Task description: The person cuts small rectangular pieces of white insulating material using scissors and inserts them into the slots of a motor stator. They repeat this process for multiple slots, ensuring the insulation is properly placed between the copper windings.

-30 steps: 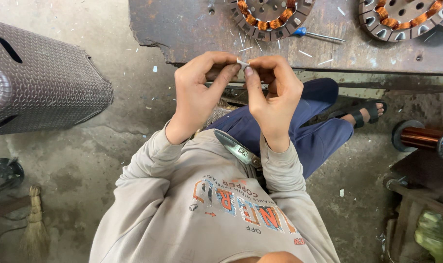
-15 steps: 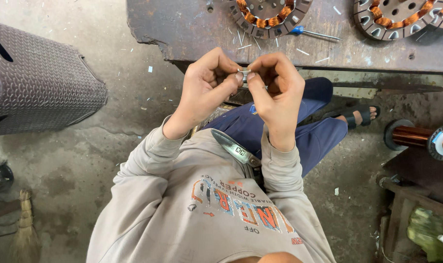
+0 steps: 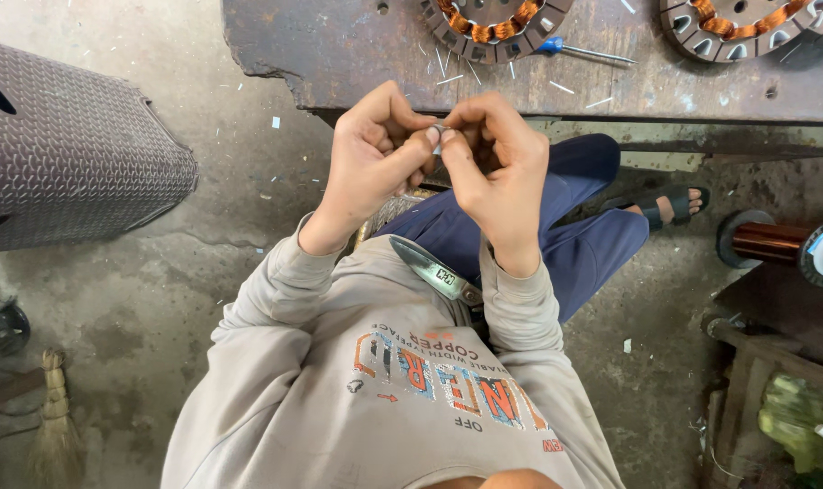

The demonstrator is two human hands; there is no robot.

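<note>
A dark woven stool [image 3: 67,154] stands far left. The left hand [image 3: 371,158] and right hand [image 3: 493,167], fingers curled tight, pinch one small grey metal piece [image 3: 438,136] between their thumbs, just below the table [image 3: 357,50] edge. A copper wire spool [image 3: 778,244] lies right.

No packages, signs or screens show. 1 small dark label [image 3: 444,274] sits on the grey metal tool [image 3: 434,269] in the lap, rectangular, with pale marks, tilted along the tool.
</note>
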